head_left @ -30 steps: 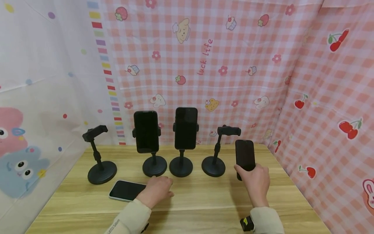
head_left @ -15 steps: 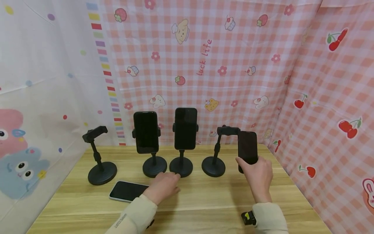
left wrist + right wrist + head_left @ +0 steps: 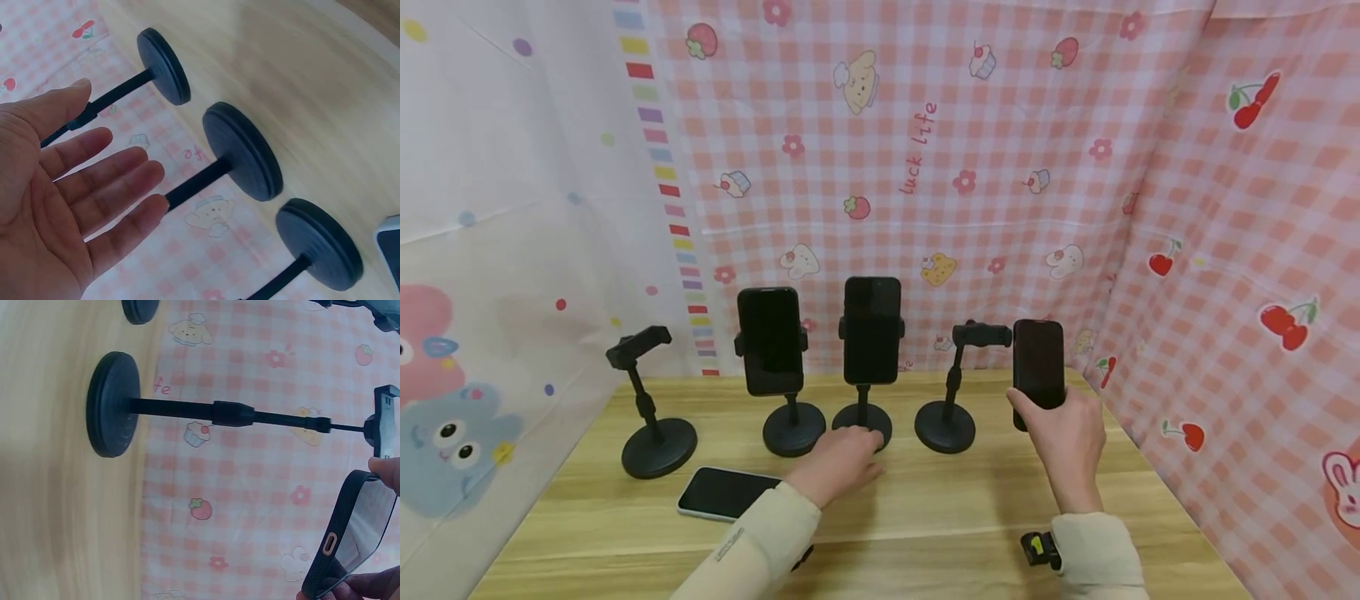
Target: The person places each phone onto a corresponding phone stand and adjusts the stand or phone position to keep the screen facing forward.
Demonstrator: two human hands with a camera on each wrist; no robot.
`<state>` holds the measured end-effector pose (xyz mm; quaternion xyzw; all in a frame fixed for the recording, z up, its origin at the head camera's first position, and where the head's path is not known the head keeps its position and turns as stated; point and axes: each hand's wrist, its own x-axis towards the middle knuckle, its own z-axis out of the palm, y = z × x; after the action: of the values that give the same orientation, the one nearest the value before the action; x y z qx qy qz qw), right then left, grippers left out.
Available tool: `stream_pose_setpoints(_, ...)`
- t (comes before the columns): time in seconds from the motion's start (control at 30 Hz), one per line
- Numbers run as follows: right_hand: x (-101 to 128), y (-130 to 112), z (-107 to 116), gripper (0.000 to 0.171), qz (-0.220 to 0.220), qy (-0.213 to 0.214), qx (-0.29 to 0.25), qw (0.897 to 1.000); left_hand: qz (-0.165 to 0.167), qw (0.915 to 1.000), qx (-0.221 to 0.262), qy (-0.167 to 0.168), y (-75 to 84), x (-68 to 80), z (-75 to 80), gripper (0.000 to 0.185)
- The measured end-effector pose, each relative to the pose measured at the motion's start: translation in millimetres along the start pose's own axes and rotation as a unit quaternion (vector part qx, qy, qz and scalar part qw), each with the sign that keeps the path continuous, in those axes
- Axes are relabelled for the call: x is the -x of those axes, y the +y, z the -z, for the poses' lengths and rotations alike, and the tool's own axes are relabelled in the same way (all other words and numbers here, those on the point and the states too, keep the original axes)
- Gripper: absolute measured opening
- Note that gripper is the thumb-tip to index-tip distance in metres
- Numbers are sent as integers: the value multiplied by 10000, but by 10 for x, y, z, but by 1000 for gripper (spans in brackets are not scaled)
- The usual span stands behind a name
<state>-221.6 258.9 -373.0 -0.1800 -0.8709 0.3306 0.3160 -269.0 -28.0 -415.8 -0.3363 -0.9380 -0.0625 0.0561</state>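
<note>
My right hand (image 3: 1070, 437) grips a black smartphone (image 3: 1039, 367) by its lower end and holds it upright above the table. Just left of that phone stands a black phone stand (image 3: 951, 392) with nothing in its clamp. The right wrist view shows the phone's cased bottom edge (image 3: 337, 531), with my thumb and fingers at its two sides. My left hand (image 3: 842, 460) hovers over the table with relaxed fingers, overlapping the base of the middle stand (image 3: 863, 417); its palm (image 3: 44, 225) holds nothing in the left wrist view.
Two stands bear upright black phones, a left one (image 3: 771, 342) and a middle one (image 3: 872, 331). At far left another stand (image 3: 651, 408) has a bare clamp. A light-edged phone (image 3: 722, 492) lies on the wooden table (image 3: 940, 525). Checked cloth (image 3: 1022, 125) hangs behind.
My right hand has raised the smartphone, bringing its top up beside the right stand's clamp. My left hand has moved right and away from me, off the lying phone.
</note>
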Motion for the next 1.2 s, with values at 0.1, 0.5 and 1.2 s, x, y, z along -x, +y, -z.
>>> stream_pose_setpoints(0.1, -5, -41, 37, 63, 25, 28, -42, 10000, -48, 9999, -46, 98, 58, -47, 41, 21)
stream_pose_setpoints(0.5, -28, -188, 50, 66, 115, 62, -215, 9997, -300, 9961, -225, 802, 250, -238, 180, 34)
stream_pose_setpoints(1.2, -26, -478, -132, 83, 498, -100, -549, 9972, -468, 9930, -226, 1062, 489, -458, 554, 35)
